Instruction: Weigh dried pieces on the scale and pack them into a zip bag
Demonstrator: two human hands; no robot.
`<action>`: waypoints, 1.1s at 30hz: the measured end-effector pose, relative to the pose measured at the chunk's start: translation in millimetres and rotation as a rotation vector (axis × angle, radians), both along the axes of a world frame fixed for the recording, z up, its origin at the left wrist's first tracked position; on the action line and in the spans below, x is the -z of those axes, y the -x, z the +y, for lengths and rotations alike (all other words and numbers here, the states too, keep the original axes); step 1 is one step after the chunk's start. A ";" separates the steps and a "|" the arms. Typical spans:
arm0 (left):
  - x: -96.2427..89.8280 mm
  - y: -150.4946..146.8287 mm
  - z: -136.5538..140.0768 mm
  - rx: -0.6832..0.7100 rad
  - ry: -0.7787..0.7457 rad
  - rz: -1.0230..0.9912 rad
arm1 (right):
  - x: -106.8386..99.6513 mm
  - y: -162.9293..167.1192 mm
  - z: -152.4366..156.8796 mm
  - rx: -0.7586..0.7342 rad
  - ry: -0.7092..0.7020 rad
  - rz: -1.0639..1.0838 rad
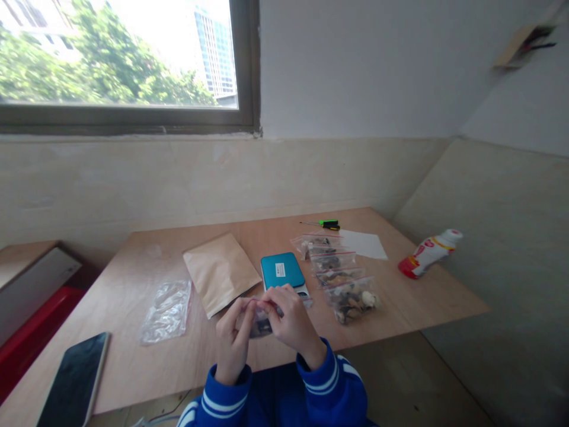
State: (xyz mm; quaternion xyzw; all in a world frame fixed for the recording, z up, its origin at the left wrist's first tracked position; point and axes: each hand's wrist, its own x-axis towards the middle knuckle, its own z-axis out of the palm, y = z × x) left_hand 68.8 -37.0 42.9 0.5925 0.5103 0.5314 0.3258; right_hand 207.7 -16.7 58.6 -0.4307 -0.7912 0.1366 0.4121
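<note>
Near the table's front edge, my left hand (235,335) and my right hand (288,317) meet at the top of a small clear zip bag (261,328). Both hands pinch its reddish top edge between thumb and fingers. Dark contents show through the plastic; what they are I cannot make out. Just beyond my right hand sits a small scale (283,270) with a teal top and a white label, its front partly hidden by that hand. A brown paper pouch (222,270) lies flat to the left of the scale.
Several filled zip bags (351,299) lie in a row at right. Behind them are screwdrivers (329,225) and white paper (364,244). A red-and-white bottle (430,254) stands at the right edge. Left are an empty clear bag (168,311) and a phone (75,379).
</note>
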 end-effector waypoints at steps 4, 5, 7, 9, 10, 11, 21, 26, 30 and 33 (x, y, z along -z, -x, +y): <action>7.8 10.8 1.8 -0.136 0.023 -0.028 | 1.1 -14.9 5.6 0.012 0.061 0.004; 9.3 13.9 2.7 -0.174 0.019 -0.023 | 2.7 -19.4 7.6 0.021 0.055 0.004; 10.5 18.5 4.2 -0.202 0.007 -0.002 | 7.0 -26.4 11.0 0.039 0.028 0.009; 9.9 20.4 5.1 -0.207 0.008 0.006 | 11.3 -29.7 12.9 0.053 0.006 0.018; 9.3 20.7 5.4 -0.213 0.014 -0.002 | 12.8 -30.2 13.2 0.056 0.003 0.025; 8.7 20.8 5.7 -0.221 0.021 -0.012 | 13.8 -30.3 13.3 0.059 0.006 0.033; 3.8 27.1 6.8 -0.305 -0.041 -0.100 | 2.4 -37.7 9.7 0.060 0.044 0.111; 1.2 24.3 5.2 -0.330 -0.058 -0.140 | -0.3 -37.6 8.1 0.057 0.070 0.168; 6.2 27.4 4.3 -0.370 -0.095 -0.201 | 1.7 -40.5 9.0 0.034 0.117 0.195; 11.8 29.8 3.6 -0.362 -0.111 -0.229 | 4.1 -43.9 8.6 0.069 0.097 0.200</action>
